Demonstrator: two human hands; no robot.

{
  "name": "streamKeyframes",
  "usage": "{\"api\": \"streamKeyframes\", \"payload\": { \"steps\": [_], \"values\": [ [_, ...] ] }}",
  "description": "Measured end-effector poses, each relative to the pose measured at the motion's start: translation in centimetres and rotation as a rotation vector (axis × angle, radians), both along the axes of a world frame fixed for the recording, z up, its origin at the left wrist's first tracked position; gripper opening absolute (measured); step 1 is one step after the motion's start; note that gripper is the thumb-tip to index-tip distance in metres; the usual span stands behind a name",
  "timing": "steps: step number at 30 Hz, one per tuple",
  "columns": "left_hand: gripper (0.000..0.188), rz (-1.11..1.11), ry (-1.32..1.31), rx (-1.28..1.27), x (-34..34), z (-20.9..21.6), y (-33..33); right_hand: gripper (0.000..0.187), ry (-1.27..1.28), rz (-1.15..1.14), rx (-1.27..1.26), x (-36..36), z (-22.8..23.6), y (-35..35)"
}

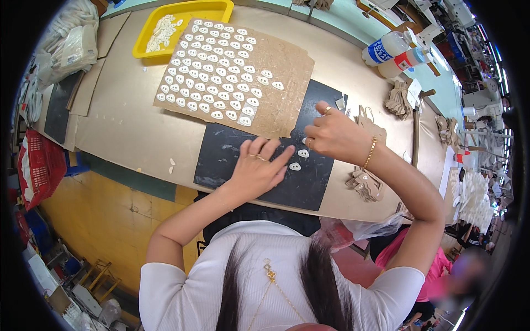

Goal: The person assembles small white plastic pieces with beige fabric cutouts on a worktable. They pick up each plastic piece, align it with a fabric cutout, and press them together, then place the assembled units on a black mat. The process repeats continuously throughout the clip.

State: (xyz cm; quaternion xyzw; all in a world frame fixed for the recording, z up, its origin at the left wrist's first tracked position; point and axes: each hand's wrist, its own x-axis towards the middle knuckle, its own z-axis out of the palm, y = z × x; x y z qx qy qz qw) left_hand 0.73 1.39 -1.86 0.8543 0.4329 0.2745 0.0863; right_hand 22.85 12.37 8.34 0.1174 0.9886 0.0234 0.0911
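My left hand (258, 168) lies on the black mat (237, 149) with its fingers spread, next to the near edge of a brown cardboard sheet (281, 66). My right hand (338, 134) is curled over the mat's right part, fingertips drawn together; whatever they hold is hidden, though a bit of white shows at them. Between and below the hands sit two white rounded-triangle pieces with dark holes, one a loose piece (295, 166) and another piece (303, 153). Many similar white pieces (212, 58) stand in rows over the cardboard's left and middle.
A yellow tray (144, 41) holding loose white pieces is behind the cardboard. Two bottles (386, 48) stand at the far right. Brown cut-outs lie in a stack (364, 185) and a bundle (398, 99) on the right. A red basket (47, 168) is at left; a person in pink (436, 265) is nearby.
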Motion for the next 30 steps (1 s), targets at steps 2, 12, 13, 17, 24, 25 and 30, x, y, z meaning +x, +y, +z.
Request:
{"api": "streamKeyframes", "payload": {
  "steps": [2, 12, 13, 17, 24, 25, 30],
  "values": [
    [0.048, -0.054, -0.017, 0.036, 1.0, 0.3, 0.7, 0.012, 0.002, 0.022, -0.016, -0.5, -0.3, 0.0],
    [0.042, -0.048, 0.046, 0.021, 2.7, 0.2, 1.8, 0.018, -0.019, -0.032, -0.026, -0.8, -0.9, 0.7],
    [0.042, -0.04, 0.049, 0.026, 2.8, 0.3, 1.8, 0.014, -0.033, -0.05, -0.04, -0.7, -1.0, 0.9],
    [0.039, -0.033, 0.058, 0.004, 3.1, 0.0, 1.8, 0.012, -0.072, -0.117, -0.078, -0.1, -1.4, 1.1],
    [0.038, -0.021, 0.089, -0.026, 3.6, 0.8, 2.1, 0.01, 0.026, -0.274, -0.073, -0.4, 1.0, 2.7],
    [0.039, -0.022, 0.091, -0.037, 3.6, 0.9, 2.2, 0.01, 0.091, -0.265, 0.003, -0.6, 1.0, 3.5],
    [0.042, -0.013, -0.033, -0.031, 3.5, 1.0, 2.0, 0.01, 0.24, -0.229, 0.207, -2.5, 0.1, 7.7]
  ]
}}
